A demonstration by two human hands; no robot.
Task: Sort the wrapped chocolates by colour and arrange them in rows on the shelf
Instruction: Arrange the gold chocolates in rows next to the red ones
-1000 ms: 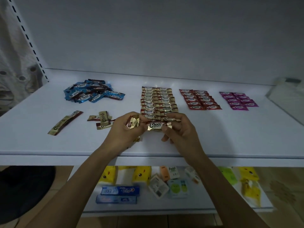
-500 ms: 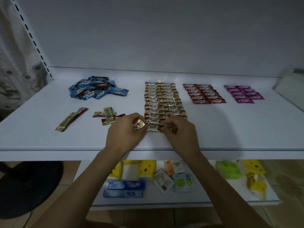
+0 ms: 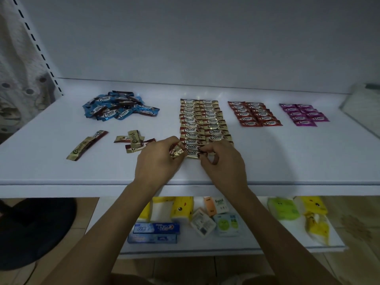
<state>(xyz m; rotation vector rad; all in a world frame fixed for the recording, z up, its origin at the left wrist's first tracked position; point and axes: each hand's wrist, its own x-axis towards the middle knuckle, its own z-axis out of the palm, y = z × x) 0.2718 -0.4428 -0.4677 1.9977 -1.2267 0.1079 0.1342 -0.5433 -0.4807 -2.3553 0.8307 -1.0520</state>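
Observation:
On the white shelf (image 3: 287, 157), gold chocolates lie in two neat columns (image 3: 203, 122). My left hand (image 3: 158, 161) holds a small bunch of gold chocolates (image 3: 176, 152). My right hand (image 3: 223, 161) pinches the right end of one gold chocolate (image 3: 192, 154) at the near end of the left column. Red chocolates (image 3: 254, 114) and purple chocolates (image 3: 304, 114) lie in rows to the right. A loose heap of blue chocolates (image 3: 118, 108) sits at the back left. More loose gold chocolates (image 3: 134, 140) and a gold strip (image 3: 86, 145) lie left of my hands.
A lower shelf (image 3: 267, 246) carries toothpaste boxes (image 3: 154, 233), yellow tissue packs (image 3: 181, 208) and small packets. A clear tray edge (image 3: 362, 112) sits at the far right. A perforated upright (image 3: 35, 44) stands at the left, and a dark round object (image 3: 35, 229) lies on the floor.
Both hands have lowered the gold chocolate from the air down onto the shelf at the near end of the left gold column. The view has shifted slightly.

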